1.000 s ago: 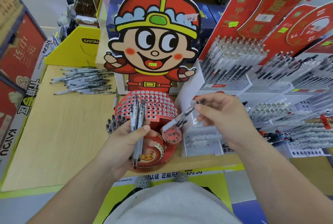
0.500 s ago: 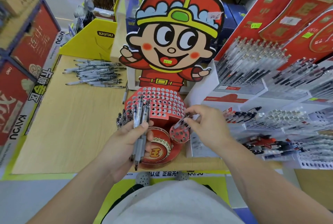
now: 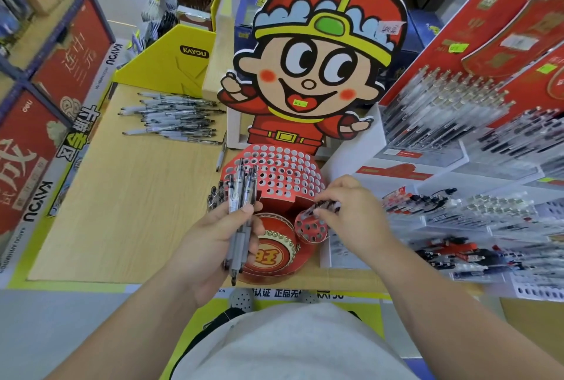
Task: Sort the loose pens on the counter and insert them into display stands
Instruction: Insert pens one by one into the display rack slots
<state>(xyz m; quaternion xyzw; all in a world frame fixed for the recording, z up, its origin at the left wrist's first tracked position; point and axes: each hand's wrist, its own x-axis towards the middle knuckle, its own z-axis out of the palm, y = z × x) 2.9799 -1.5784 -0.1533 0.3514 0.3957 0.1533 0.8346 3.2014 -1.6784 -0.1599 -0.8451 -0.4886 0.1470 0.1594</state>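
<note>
Over the stand [image 3: 283, 175], left hand [image 3: 210, 242] grips tip-down pens [image 3: 241, 196]; right hand [image 3: 354, 214] seemingly pinches one.

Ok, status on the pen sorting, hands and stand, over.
Left hand gripping a bundle of pens. Right hand pinching one pen at the small red holder. Loose pile on the counter, nothing blocking.

Red display stand [image 3: 283, 172] up front, peppered with rows of pale round holes; its little cup [image 3: 309, 228] matches, red and dotted with holes; the drum [image 3: 271, 254] shows red, gold-rimmed, yellow centre; cartoon cut-out [image 3: 320, 74] wears red, a yellow band, a green gem, pale-blue scallops; pen bundle [image 3: 242, 187] smoky grey and clear; single pen [image 3: 326, 205] clear with black; loose pens [image 3: 174, 118] grey-white on the blond wood-grain counter [image 3: 122, 211].
</note>
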